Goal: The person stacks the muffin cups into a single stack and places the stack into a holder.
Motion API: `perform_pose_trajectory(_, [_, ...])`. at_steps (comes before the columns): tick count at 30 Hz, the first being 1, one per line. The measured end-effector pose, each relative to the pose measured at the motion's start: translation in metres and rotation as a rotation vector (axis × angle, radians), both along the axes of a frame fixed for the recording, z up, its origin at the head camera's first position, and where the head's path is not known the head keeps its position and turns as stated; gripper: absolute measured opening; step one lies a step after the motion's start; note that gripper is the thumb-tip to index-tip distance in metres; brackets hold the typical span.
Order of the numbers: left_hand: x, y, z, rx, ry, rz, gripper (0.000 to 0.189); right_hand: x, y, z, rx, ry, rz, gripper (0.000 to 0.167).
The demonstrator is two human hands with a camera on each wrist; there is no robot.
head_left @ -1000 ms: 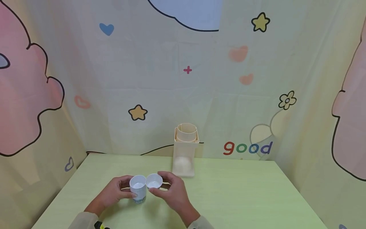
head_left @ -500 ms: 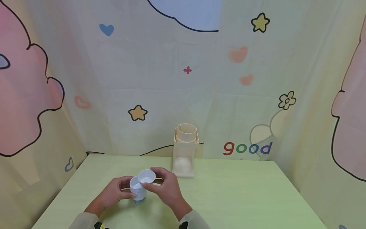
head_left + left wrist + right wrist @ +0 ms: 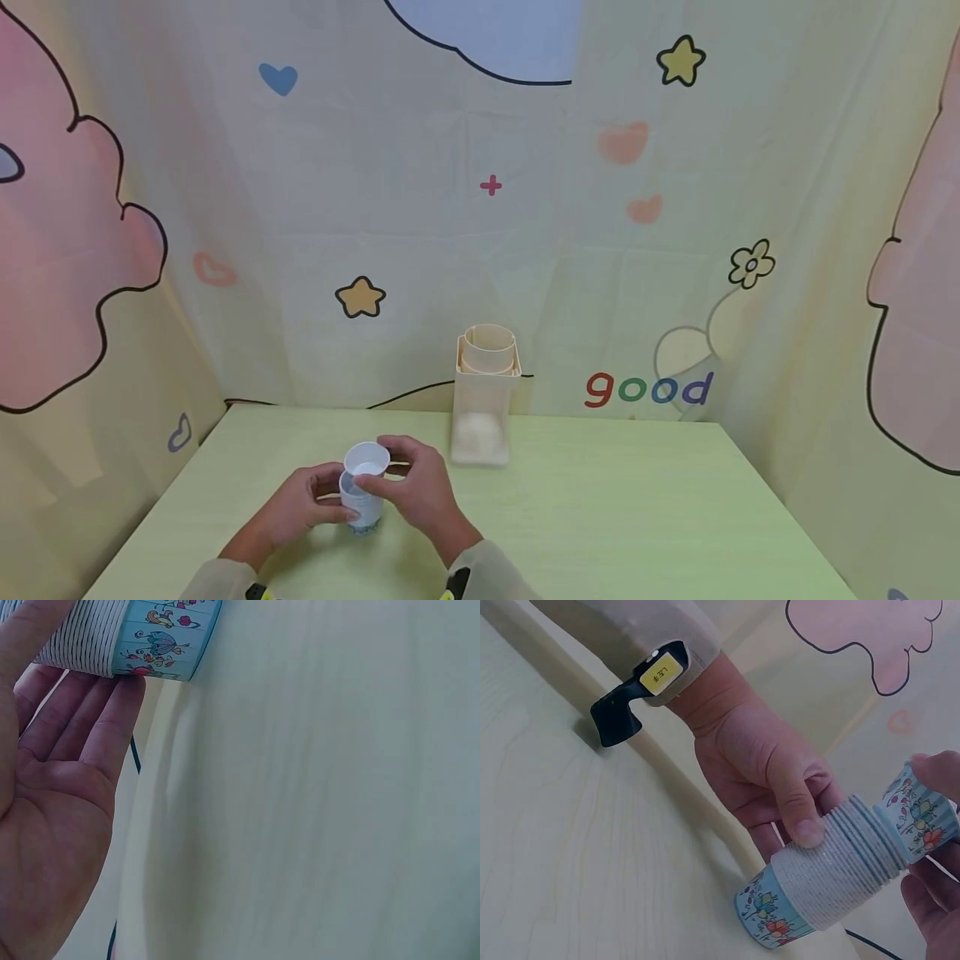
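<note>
My left hand (image 3: 292,507) grips a stack of nested paper cups (image 3: 832,870), thumb on one side and fingers on the other. The stack is held with its mouth up; blue floral print shows on its lowest cup in both wrist views. Between thumb and fingers, my right hand (image 3: 422,487) pinches a single paper cup (image 3: 367,457) of the same floral kind. This cup's base is at the mouth of the stack, and it leans at an angle to the stack in the right wrist view. How deep its base sits is hidden.
At the table's back stands a cream plastic holder (image 3: 482,400) with a round tube in its top. The pale green table (image 3: 637,508) extends to both sides, with a printed curtain (image 3: 420,208) behind. A black strap device (image 3: 641,690) is on the left cuff.
My right hand has carried the single cup leftward, from beside the stack to over its mouth. The left hand and the stack have stayed nearly still.
</note>
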State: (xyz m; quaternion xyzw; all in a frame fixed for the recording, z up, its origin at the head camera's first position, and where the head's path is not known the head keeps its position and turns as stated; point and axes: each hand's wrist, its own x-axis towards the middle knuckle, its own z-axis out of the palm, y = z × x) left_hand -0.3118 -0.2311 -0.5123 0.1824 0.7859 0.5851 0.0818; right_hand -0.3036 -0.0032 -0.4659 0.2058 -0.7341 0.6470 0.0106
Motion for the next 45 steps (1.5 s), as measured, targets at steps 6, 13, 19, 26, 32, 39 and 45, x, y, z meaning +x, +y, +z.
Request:
perform_pose_trajectory(6, [0.000,0.000,-0.002,0.000,-0.005,-0.005,0.073,-0.001,-0.004,-0.005,0.018,-0.009,-0.003,0.052])
perform_pose_trajectory(13, [0.001,0.002,0.001,0.006,0.002,-0.015,0.072,-0.001,-0.006,-0.011,0.079,-0.020,-0.019,0.055])
perform_pose_trajectory(19, [0.002,0.003,0.002,0.027,0.016,-0.030,0.069,0.000,-0.005,-0.015,0.081,-0.030,-0.012,0.055])
perform_pose_trajectory(26, [0.002,0.003,0.000,0.023,0.011,-0.008,0.068,0.001,-0.004,-0.019,0.075,-0.033,-0.003,0.048])
perform_pose_trajectory(32, [0.004,0.000,0.000,0.033,0.068,-0.023,0.064,0.001,-0.003,-0.022,0.049,-0.037,0.019,0.049])
perform_pose_trajectory(39, [0.007,-0.001,0.001,0.067,0.137,-0.017,0.057,0.000,-0.001,-0.025,0.050,-0.019,0.042,0.049])
perform_pose_trajectory(45, [0.006,-0.002,0.002,0.054,0.138,0.003,0.054,-0.001,0.000,-0.023,0.076,-0.019,0.047,0.047])
